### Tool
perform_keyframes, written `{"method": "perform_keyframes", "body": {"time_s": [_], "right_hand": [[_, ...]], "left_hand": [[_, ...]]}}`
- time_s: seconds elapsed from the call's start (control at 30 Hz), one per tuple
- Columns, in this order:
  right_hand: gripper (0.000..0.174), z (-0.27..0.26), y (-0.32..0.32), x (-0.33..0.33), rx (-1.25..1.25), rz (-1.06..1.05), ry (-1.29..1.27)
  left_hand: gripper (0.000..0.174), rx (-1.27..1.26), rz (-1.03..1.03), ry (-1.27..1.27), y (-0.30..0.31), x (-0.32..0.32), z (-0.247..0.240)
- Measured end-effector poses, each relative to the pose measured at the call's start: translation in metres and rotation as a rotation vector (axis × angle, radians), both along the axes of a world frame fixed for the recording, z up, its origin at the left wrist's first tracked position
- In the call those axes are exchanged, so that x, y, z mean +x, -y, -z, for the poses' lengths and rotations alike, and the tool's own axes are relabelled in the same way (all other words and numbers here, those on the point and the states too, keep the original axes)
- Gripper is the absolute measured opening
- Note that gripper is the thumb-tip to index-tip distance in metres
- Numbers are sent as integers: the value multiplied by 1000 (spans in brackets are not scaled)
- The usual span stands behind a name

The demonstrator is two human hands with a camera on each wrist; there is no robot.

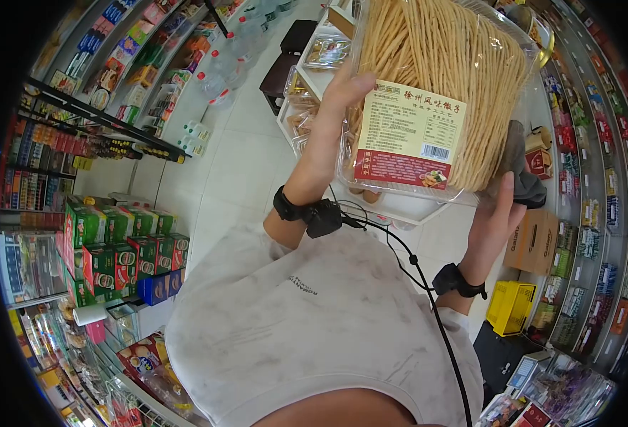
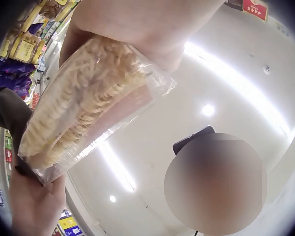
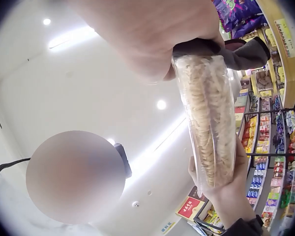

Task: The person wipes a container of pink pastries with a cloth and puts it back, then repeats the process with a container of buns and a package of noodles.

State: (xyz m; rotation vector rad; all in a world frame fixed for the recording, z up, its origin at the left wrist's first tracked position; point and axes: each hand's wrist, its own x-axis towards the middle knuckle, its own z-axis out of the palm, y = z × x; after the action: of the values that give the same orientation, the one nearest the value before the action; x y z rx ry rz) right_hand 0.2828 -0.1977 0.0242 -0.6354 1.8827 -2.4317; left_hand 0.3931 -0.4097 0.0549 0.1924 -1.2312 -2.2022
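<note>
Both hands hold up a clear plastic box of thin fried dough strands (image 1: 499, 92), with a yellow and red label (image 1: 410, 135) facing the head camera. At the box's left edge is my left hand (image 1: 346, 96), its thumb over the edge and its fingers hidden behind. Lower right, my right hand (image 1: 498, 220) grips the near corner. A dark grey cloth (image 1: 531, 181) is bunched between that hand and the box; it also shows in the right wrist view as dark fabric (image 3: 248, 54). From the side, the packed strands (image 2: 83, 103) show through the clear wall.
Below the box is a white display table (image 1: 410, 210) with packaged snacks (image 1: 328, 51). Stocked shelves (image 1: 599, 213) line the right side. A cardboard carton (image 1: 532, 242) and yellow basket (image 1: 510, 307) stand right. Green and red boxes (image 1: 125, 249) are stacked left, water bottles (image 1: 218, 85) on the floor.
</note>
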Motion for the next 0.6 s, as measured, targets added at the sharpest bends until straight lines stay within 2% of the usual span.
{"method": "perform_keyframes", "body": {"time_s": [0.1,0.23,0.27,0.33,0.43,0.47,0.53,0.6], "right_hand": [[51,5,-3,-4,42,5,13],[48,0,-7,-19,4,143,161],[32,-6,-7,-20,-38,252,118],[36,-11,-8,-20,-169,298,3],[41,-11,-5,-2,76,266,-286],[42,-16,-2,6,159,171,-363],[45,-20,-3,-2,501,31,-751],[46,-24,0,4,589,6,-756]], "left_hand": [[64,-24,31,-7,1,-5,0],[63,-36,32,-22,-3,-9,5],[62,-36,34,-27,-4,-10,7],[61,-31,44,-31,-6,-13,13],[59,-3,53,-47,-12,-19,13],[59,-23,39,-41,-14,-20,12],[59,-57,25,-39,-18,-21,10],[59,-80,31,-53,-20,-23,10]]}}
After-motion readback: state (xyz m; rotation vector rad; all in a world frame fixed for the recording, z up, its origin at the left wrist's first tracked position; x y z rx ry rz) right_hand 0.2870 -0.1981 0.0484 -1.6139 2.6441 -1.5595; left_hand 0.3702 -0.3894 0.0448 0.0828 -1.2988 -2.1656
